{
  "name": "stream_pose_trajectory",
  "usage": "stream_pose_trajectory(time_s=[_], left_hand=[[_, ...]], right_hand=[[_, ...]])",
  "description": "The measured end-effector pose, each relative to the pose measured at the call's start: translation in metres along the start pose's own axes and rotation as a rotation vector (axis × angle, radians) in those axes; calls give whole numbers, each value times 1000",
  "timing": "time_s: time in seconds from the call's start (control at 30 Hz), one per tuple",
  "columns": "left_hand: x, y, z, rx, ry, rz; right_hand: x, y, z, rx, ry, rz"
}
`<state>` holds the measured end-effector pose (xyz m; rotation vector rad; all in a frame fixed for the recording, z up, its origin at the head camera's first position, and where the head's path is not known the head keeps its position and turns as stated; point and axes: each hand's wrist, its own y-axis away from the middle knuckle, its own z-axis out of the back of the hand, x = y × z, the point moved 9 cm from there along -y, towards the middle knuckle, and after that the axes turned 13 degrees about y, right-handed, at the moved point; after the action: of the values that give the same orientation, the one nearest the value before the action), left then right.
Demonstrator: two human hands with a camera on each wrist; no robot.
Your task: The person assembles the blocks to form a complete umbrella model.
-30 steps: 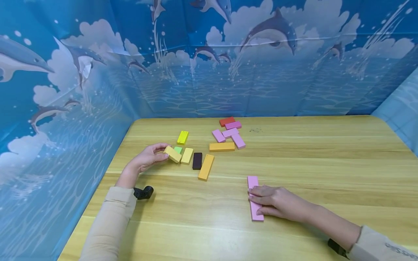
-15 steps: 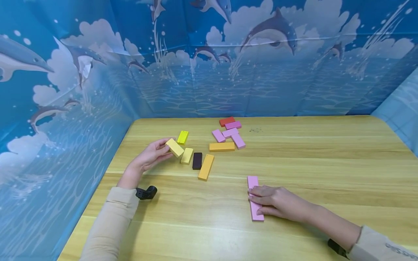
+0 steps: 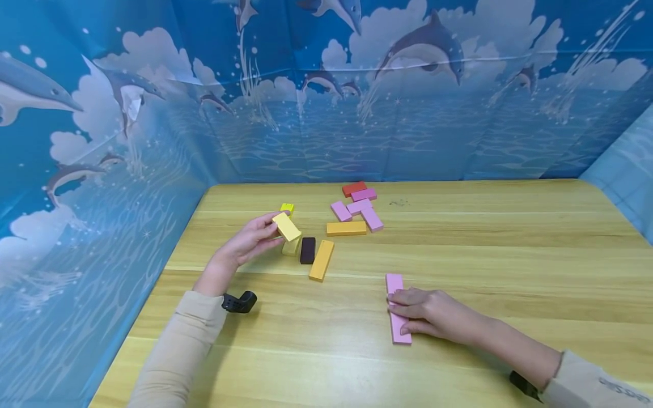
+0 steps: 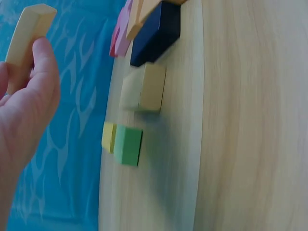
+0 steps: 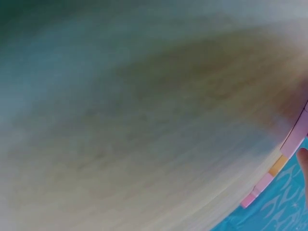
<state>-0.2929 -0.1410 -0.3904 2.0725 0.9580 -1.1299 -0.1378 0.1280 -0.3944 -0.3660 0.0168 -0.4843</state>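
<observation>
My left hand [image 3: 250, 239] pinches a pale yellow wooden block [image 3: 287, 226], raised and tilted above the table. Just under it lies another pale yellow block [image 3: 291, 245], partly covered. In the left wrist view a green block [image 4: 128, 146] stands on the table below that hand; the hand hides it from the head view. Beside the pale block lies a black block [image 3: 308, 250], then an orange block [image 3: 322, 260]. My right hand [image 3: 433, 314] lies across a long pink strip of block [image 3: 402, 336], fingertips at its left edge and thumb at the near right.
Behind the left hand is a bright yellow block [image 3: 288, 208], partly hidden. Another orange block [image 3: 347, 229] lies crosswise. Several pink blocks and a red block [image 3: 354, 188] form a cluster near the table's back edge. A blue dolphin-print curtain [image 3: 326, 130] hangs behind.
The left hand has lifted the pale yellow block off its spot and carried it to the right and up, over the other pale block. The right hand has stayed on the pink strip.
</observation>
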Motion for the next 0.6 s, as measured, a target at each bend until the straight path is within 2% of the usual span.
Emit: stream_pose_trajectory(time_s=[0.17, 0.33, 0.6], left_hand=[[7, -7, -11, 24, -20, 36], [15, -13, -14, 5, -55, 64], [26, -25, -25, -27, -12, 102]], right_hand=[[-1, -1, 1, -9, -3, -9], [-2, -2, 1, 0, -18, -29], [-2, -1, 0, 13, -23, -34]])
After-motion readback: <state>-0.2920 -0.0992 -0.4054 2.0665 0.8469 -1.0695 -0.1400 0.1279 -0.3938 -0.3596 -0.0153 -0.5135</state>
